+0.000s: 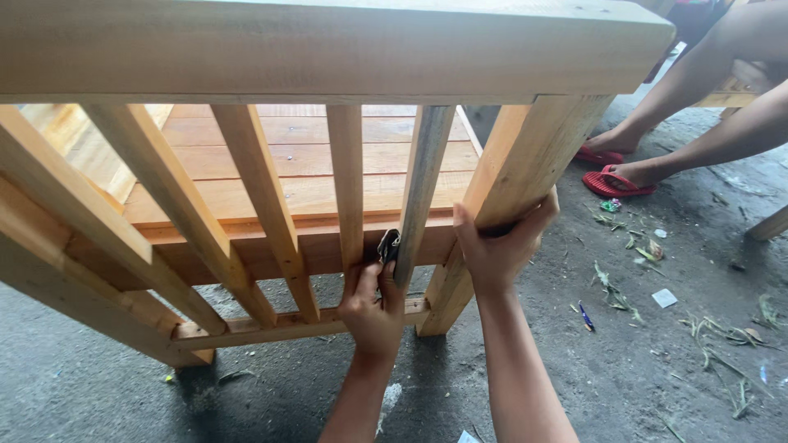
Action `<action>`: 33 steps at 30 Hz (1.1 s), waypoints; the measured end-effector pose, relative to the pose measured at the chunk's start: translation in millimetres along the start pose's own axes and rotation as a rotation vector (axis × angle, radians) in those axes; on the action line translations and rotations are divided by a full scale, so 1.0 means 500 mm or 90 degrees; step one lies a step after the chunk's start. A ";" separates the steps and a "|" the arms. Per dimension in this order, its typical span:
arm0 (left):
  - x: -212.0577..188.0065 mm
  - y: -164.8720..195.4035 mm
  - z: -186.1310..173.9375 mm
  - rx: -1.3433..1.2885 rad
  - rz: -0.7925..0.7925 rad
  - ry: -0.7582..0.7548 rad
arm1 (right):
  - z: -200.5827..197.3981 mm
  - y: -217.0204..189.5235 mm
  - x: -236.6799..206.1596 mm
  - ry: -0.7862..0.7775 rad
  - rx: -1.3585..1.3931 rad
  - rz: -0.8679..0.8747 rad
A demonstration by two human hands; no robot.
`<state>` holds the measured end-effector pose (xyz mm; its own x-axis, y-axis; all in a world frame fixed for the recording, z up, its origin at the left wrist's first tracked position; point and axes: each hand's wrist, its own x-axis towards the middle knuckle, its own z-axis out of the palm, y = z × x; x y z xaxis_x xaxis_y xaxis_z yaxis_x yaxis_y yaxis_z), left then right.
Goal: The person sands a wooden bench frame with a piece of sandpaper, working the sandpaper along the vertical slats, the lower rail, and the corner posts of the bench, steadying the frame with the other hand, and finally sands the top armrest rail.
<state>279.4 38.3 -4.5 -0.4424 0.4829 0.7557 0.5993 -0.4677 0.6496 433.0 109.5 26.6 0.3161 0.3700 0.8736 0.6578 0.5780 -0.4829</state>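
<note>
Grey worn wooden slat [420, 189] stands among pale wooden slats [261, 205] of big wooden rail frame [328, 49]. Grey slat's top sits under top beam; bottom looks loose, not yet fixed at low bar. Left hand [373, 312] closed tight round small dark metal tool [387, 244], pressed against grey slat. Right hand [501, 246] wraps thick corner post [513, 180] right of grey slat, fingers curled, steadying it.

Bare, matt sawn wood throughout the slatted frame [271, 189], one greyer weathered slat [423, 176] at twelve o'clock of it, over rough grey concrete floor [657, 385].
</note>
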 end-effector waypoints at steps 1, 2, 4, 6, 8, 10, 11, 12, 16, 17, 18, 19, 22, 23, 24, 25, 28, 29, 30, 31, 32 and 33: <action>0.000 0.001 -0.002 0.015 0.008 0.008 | 0.003 0.002 -0.011 0.010 -0.006 -0.006; 0.004 0.003 0.000 0.029 0.018 0.020 | 0.009 0.006 -0.023 0.022 -0.010 -0.015; 0.018 0.006 0.010 0.007 0.040 0.042 | 0.014 0.017 -0.044 0.014 0.001 0.067; 0.035 0.005 0.028 -0.062 0.058 0.062 | 0.018 0.031 -0.060 0.011 0.005 0.106; 0.043 -0.002 0.045 -0.081 0.040 0.044 | 0.019 0.043 -0.072 0.021 -0.002 0.105; 0.031 -0.013 0.045 -0.079 0.034 0.034 | 0.020 0.053 -0.076 0.022 -0.001 0.112; 0.012 -0.016 0.033 -0.065 0.034 0.026 | 0.021 0.055 -0.077 0.021 -0.001 0.115; -0.009 -0.019 0.020 -0.052 0.035 0.018 | 0.023 0.056 -0.078 0.026 -0.004 0.117; -0.054 -0.036 0.002 -0.060 -0.056 -0.010 | 0.029 0.053 -0.080 0.050 -0.018 0.105; -0.054 -0.037 0.009 -0.079 -0.065 -0.005 | 0.028 0.051 -0.081 0.055 -0.025 0.101; -0.051 -0.037 0.019 -0.097 -0.074 0.002 | 0.028 0.051 -0.083 0.054 -0.017 0.101; -0.040 -0.039 0.034 -0.099 -0.025 0.030 | 0.027 0.051 -0.084 0.055 -0.010 0.099; -0.026 -0.034 0.056 -0.102 0.056 0.076 | 0.025 0.055 -0.089 0.043 0.003 0.130; -0.027 -0.033 0.055 -0.110 0.055 0.084 | 0.026 0.057 -0.088 0.044 0.014 0.136; -0.031 -0.031 0.052 -0.119 0.055 0.091 | 0.027 0.060 -0.088 0.046 0.008 0.123; -0.038 -0.030 0.042 -0.101 0.012 0.068 | 0.028 0.062 -0.088 0.047 0.002 0.111; -0.055 -0.029 0.019 -0.074 -0.076 0.021 | 0.031 0.066 -0.089 0.046 -0.012 0.097; -0.054 -0.028 0.017 -0.084 -0.075 0.022 | 0.032 0.066 -0.090 0.050 -0.015 0.096; -0.051 -0.026 0.017 -0.094 -0.078 0.021 | 0.032 0.066 -0.090 0.050 -0.013 0.094; -0.043 -0.024 0.022 -0.094 -0.039 0.036 | 0.031 0.066 -0.091 0.049 -0.013 0.092; -0.029 -0.021 0.032 -0.095 0.000 0.049 | 0.030 0.065 -0.091 0.049 -0.014 0.091; -0.018 -0.016 0.035 -0.095 0.037 0.062 | 0.029 0.064 -0.091 0.045 -0.013 0.098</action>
<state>290.6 50.6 -18.0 -0.4764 0.3810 0.7924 0.5236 -0.6010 0.6038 430.1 121.7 -29.4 0.4613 0.4010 0.7914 0.6108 0.5034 -0.6111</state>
